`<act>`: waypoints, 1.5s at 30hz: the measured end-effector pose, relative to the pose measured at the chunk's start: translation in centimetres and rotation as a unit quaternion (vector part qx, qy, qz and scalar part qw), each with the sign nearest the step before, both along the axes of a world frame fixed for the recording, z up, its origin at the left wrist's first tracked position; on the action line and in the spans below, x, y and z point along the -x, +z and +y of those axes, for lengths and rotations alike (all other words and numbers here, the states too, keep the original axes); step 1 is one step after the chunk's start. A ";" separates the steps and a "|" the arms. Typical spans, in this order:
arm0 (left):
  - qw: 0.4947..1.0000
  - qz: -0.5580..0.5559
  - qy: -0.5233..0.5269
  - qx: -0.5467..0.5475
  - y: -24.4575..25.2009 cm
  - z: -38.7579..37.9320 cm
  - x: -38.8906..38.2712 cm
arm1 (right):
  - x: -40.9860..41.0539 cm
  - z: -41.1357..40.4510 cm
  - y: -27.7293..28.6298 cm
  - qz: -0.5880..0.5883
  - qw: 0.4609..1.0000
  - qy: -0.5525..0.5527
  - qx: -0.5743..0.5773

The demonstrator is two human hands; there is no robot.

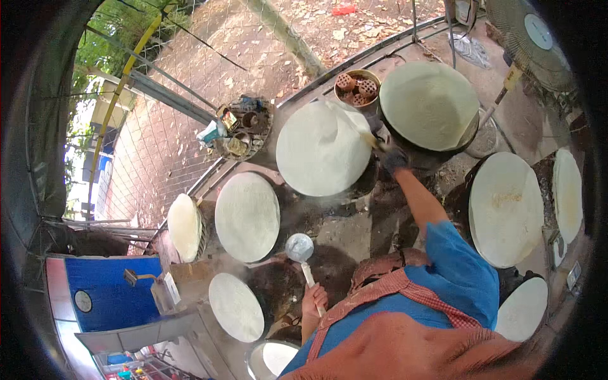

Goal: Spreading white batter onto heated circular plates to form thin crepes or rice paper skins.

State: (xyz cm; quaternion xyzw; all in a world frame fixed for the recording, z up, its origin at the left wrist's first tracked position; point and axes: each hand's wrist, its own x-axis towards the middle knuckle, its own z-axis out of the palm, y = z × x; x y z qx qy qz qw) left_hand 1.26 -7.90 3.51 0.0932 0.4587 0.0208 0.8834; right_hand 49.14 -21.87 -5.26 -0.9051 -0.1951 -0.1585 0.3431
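My left hand (315, 300) is bare and grips the pale handle of a metal ladle (299, 247), whose round head points away from me. My right hand (395, 161), in a dark glove, is stretched out to the right edge of a large round pale sheet (318, 152), apparently dough or batter on a round griddle. A tan flat tool (369, 139), perhaps a spatula, reaches from the glove to the sheet's edge, where the surface is creased. My fingers are too small and dark to make out. Another round sheet (430, 104) lies just beyond, on a dark pan.
Several more pale rounds, including one at left (247, 217) and one at right (506, 209), surround me. A bucket (378, 77) holds perforated reddish briquettes (367, 88). A cluttered round stand (266, 124) is by the wire fence (180, 137). An electric fan (515, 42) stands far right.
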 end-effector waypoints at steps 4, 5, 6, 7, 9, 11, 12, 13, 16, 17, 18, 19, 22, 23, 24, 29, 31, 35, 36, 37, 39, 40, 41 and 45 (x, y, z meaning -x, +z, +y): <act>1.000 -0.009 -0.002 -0.016 2.3 -1.1 0.5 | -3.0 1.5 3.5 0.201 0.974 0.062 -0.077; 1.000 -0.009 0.008 -0.022 2.8 -0.5 2.0 | 0.5 1.9 7.1 0.353 0.906 0.074 -0.220; 0.996 -0.002 -0.046 -0.073 2.5 -0.2 1.9 | -0.6 0.2 -0.4 0.341 0.910 0.055 -0.227; 0.988 0.005 -0.096 -0.120 2.0 -0.1 1.3 | -0.4 0.2 -7.4 0.297 0.921 0.046 -0.247; 0.987 0.018 -0.107 -0.115 1.6 1.2 0.2 | 4.1 2.4 -12.0 0.267 0.926 0.048 -0.261; 0.981 0.108 -0.107 -0.119 -0.9 3.7 1.0 | 8.7 4.2 -7.6 0.412 0.833 0.106 -0.353; 0.979 0.124 -0.117 -0.110 0.5 4.0 0.8 | 8.2 1.9 -6.0 0.481 0.771 0.120 -0.399; 0.985 0.090 -0.104 -0.109 1.7 4.4 0.0 | 7.2 0.0 -4.1 0.544 0.700 0.132 -0.444; 0.994 0.053 -0.052 -0.081 2.3 6.7 1.4 | 9.0 -1.7 3.0 0.668 0.455 0.178 -0.562; 0.997 0.047 -0.028 -0.052 2.1 7.2 1.2 | 10.8 -1.1 -3.9 0.657 0.460 0.161 -0.575; 0.998 0.009 -0.055 0.030 1.9 7.3 0.4 | 12.0 -0.8 -10.2 0.520 0.802 0.059 -0.289; 0.996 0.009 -0.074 0.039 1.5 7.1 -1.1 | 12.9 2.0 -15.9 0.278 0.956 -0.061 0.072; 0.998 0.008 -0.018 0.065 1.6 8.3 -0.3 | 14.1 1.0 -11.3 0.294 0.949 0.072 0.088; 0.998 0.009 -0.013 0.060 2.2 7.9 0.4 | 13.7 0.0 -8.4 0.296 0.942 0.126 0.094; 0.998 0.020 -0.044 -0.028 4.0 6.5 -0.3 | 12.0 -1.2 -6.4 0.294 0.936 0.168 0.099; 0.993 0.040 -0.095 -0.061 3.1 6.6 -2.3 | 3.8 0.0 -7.7 0.238 0.962 -0.109 -0.081; 0.996 0.027 -0.084 -0.032 0.7 8.2 -3.8 | 3.7 0.1 -8.1 0.041 0.992 -0.104 0.055; 0.977 -0.095 -0.118 -0.152 -1.7 11.4 -7.6 | 5.9 -0.4 1.4 0.257 0.956 0.067 0.128; 0.987 -0.073 -0.088 -0.111 -1.5 12.0 -9.3 | 6.8 -1.3 2.0 0.263 0.951 0.071 0.144; 0.994 -0.055 -0.058 -0.069 -1.4 12.4 -11.5 | 7.6 -2.4 2.5 0.267 0.948 0.073 0.160; 0.990 -0.099 -0.068 -0.069 -0.7 12.5 -15.2 | 9.3 -3.9 3.6 0.271 0.940 0.079 0.193; 0.987 -0.126 -0.063 -0.073 -1.6 13.1 -16.6 | 10.2 -4.9 4.3 0.273 0.935 0.081 0.210; 0.984 -0.151 -0.057 -0.076 -2.5 13.6 -17.6 | 11.3 -6.1 5.0 0.276 0.930 0.083 0.228; 0.972 -0.126 -0.062 -0.187 -1.7 10.5 -23.7 | 13.2 -8.9 4.8 0.248 0.934 0.085 0.242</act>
